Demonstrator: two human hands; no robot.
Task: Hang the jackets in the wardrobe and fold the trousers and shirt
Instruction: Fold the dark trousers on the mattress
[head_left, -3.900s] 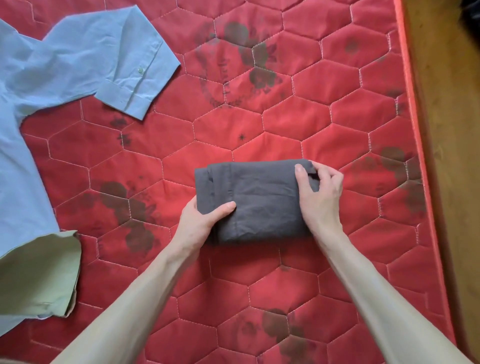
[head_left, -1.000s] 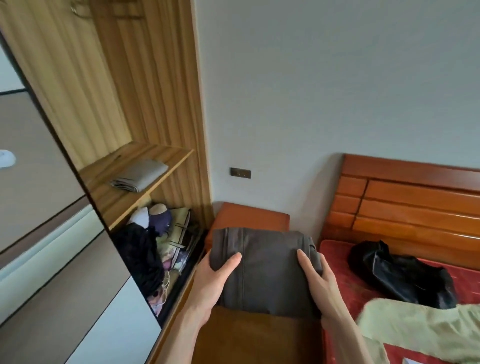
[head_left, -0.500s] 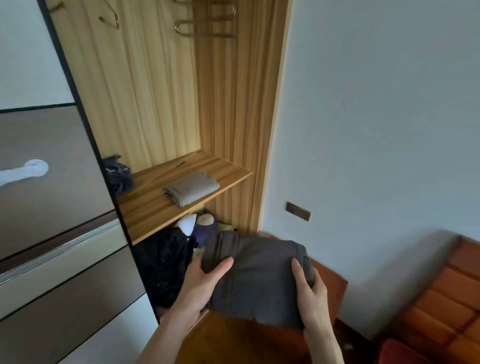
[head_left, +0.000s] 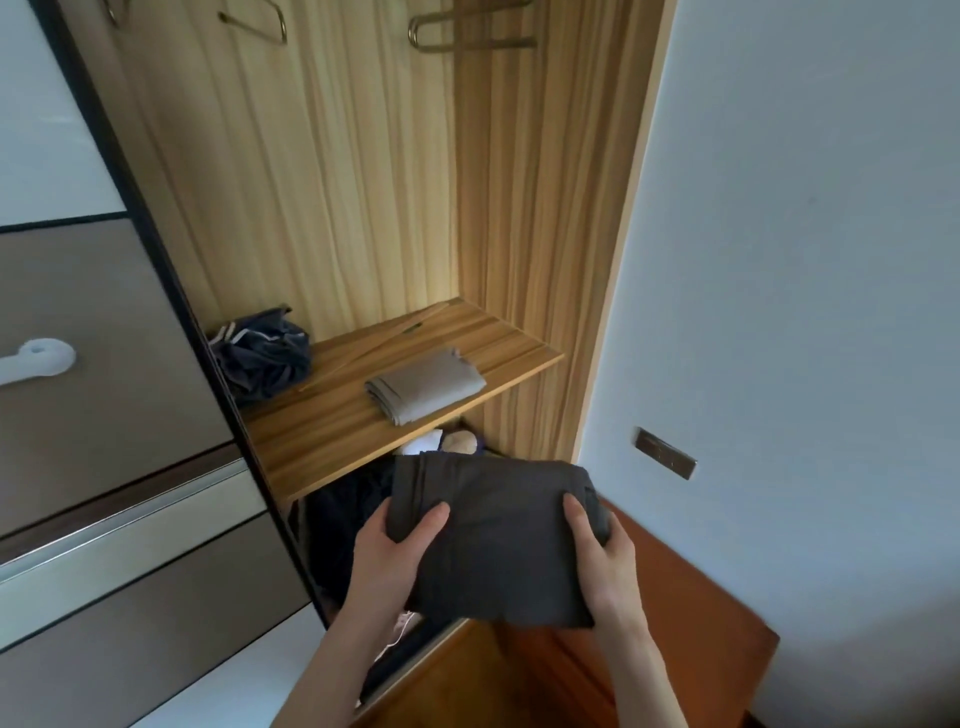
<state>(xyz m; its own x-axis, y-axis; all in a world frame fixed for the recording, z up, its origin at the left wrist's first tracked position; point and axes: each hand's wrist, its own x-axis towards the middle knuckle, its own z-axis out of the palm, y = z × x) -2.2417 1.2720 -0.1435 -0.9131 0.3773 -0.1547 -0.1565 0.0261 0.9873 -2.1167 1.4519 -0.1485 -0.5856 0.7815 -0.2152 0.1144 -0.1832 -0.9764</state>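
I hold the folded dark grey trousers (head_left: 498, 535) in front of the open wardrobe, just below its wooden shelf (head_left: 332, 441). My left hand (head_left: 395, 561) grips the left edge, thumb on top. My right hand (head_left: 602, 556) grips the right edge the same way. A folded beige garment (head_left: 423, 384) lies on the shelf, above and a little left of the trousers. Metal hangers (head_left: 467, 31) hang at the top of the wardrobe.
A crumpled dark blue garment (head_left: 262, 353) sits at the shelf's left end. Dark clothes and small items (head_left: 343, 525) fill the space under the shelf. The sliding door (head_left: 104, 415) with a white handle (head_left: 36, 358) stands left; a wooden nightstand (head_left: 675, 623) is below right.
The trousers went from the red bed to the wardrobe, both hands on them throughout. Over the last second my view swung left, off the bed, and closer to the shelf.
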